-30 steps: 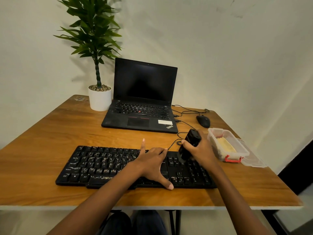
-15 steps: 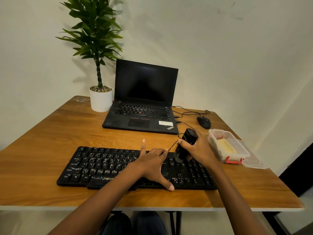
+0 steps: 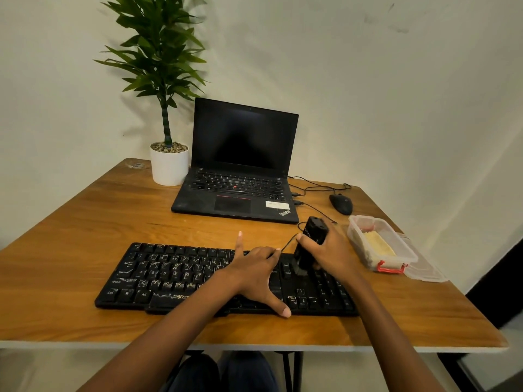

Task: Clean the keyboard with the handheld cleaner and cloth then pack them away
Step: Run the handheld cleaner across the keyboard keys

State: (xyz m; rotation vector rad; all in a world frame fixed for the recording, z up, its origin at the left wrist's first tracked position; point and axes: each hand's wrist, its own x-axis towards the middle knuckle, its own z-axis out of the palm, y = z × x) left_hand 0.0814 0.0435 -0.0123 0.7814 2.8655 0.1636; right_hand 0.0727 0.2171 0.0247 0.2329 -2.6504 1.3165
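Handheld cleaner (image 3: 312, 236) stands on keyboard (image 3: 169, 275), clasped in right grip (image 3: 331, 251).

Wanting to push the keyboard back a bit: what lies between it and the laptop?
In the head view, mostly bare wooden table; only at the right end a thin black cable crosses the gap between keyboard and laptop.

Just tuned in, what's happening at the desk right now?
A person is cleaning the black keyboard. The right hand grips the handheld cleaner, its lower end down on the keys toward the keyboard's right side. The left hand lies spread on the keys beside it, apparently steadying the board. The yellow cloth sits in the open plastic container on the right.
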